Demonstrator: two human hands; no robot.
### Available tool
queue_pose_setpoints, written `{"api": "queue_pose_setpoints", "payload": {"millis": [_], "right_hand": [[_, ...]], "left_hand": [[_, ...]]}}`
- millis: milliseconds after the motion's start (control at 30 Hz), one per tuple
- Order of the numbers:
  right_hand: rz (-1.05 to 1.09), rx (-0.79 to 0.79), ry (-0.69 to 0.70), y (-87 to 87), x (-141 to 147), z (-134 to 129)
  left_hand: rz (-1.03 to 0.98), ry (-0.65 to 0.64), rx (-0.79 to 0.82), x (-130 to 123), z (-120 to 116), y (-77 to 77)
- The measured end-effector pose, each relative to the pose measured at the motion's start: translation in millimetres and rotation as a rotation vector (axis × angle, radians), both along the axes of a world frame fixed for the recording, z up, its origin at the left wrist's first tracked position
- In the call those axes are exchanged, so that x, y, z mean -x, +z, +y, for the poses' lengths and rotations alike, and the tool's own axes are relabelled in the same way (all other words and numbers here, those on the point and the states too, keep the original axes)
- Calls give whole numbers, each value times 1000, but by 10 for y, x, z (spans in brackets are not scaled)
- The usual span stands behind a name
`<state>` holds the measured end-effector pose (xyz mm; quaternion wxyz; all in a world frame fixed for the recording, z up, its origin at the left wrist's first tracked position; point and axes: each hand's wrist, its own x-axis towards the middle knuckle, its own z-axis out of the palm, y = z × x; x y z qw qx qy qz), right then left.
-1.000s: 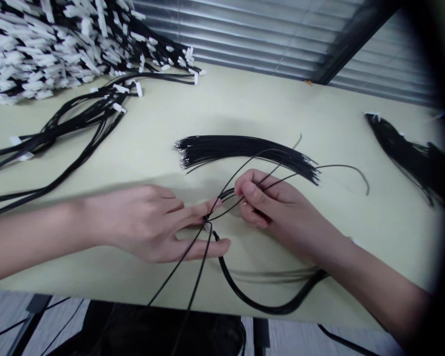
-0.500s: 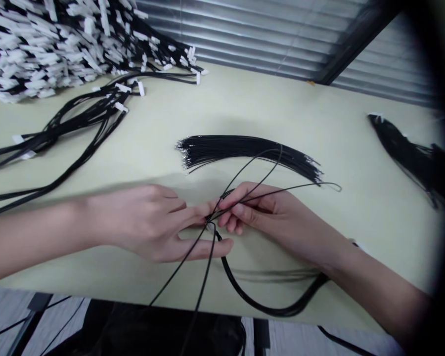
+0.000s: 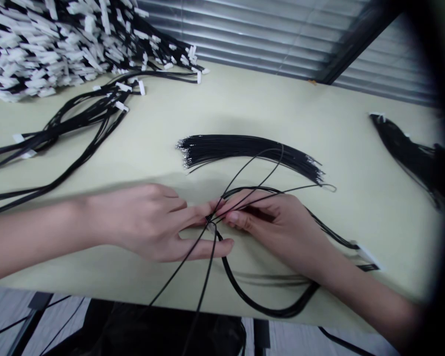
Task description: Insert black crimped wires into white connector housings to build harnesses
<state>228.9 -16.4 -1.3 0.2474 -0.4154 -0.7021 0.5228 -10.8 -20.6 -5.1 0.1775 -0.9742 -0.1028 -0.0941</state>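
Near the table's front, my left hand (image 3: 163, 222) holds a small pale connector (image 3: 211, 227) between its fingers, with thin black wires coming out of it. My right hand (image 3: 270, 222) pinches thin black wires (image 3: 244, 199) right beside that connector, its fingertips near those of my left hand. Some thin wires loop up over a bundle of short black wires (image 3: 244, 146) with bare metal ends; others hang down over the table edge. A thicker black cable (image 3: 241, 294) curves from the connector under my right wrist, and a white connector (image 3: 369, 258) lies beyond it.
A large heap of black cables with white connectors (image 3: 59, 49) fills the back left. Looser cables (image 3: 77, 121) lie in front of it. Another dark wire bundle (image 3: 404, 148) is at the right. Blinds (image 3: 252, 34) stand behind the table (image 3: 152, 128).
My right hand has shifted slightly down, its fingertips closer to the connector. More of the looped cable and the white connector beyond my right wrist now show. My left hand has stayed in place.
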Motion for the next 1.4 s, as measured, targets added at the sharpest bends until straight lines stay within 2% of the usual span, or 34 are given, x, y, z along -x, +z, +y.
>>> {"api": "queue_pose_setpoints", "payload": {"millis": [67,200,333,700,1100,1400], "right_hand": [[-11,-37,7,-18,0,-9],[-56,-225,30,-79,-4,-41],[-195,-335,20,-95,-6,-51],[-193,-409,57,-93,2,-43],[-198,-415,81,-100,-29,-87],[-130,-635,69,-144,51,-111]], "left_hand": [[-24,16,3,-2,0,-3],[-24,23,-11,-2,-7,-16],[-10,12,-17,2,-7,-7],[-9,3,-43,-4,2,12],[-27,8,-33,-13,-2,3],[-70,6,-71,26,6,-91]]}}
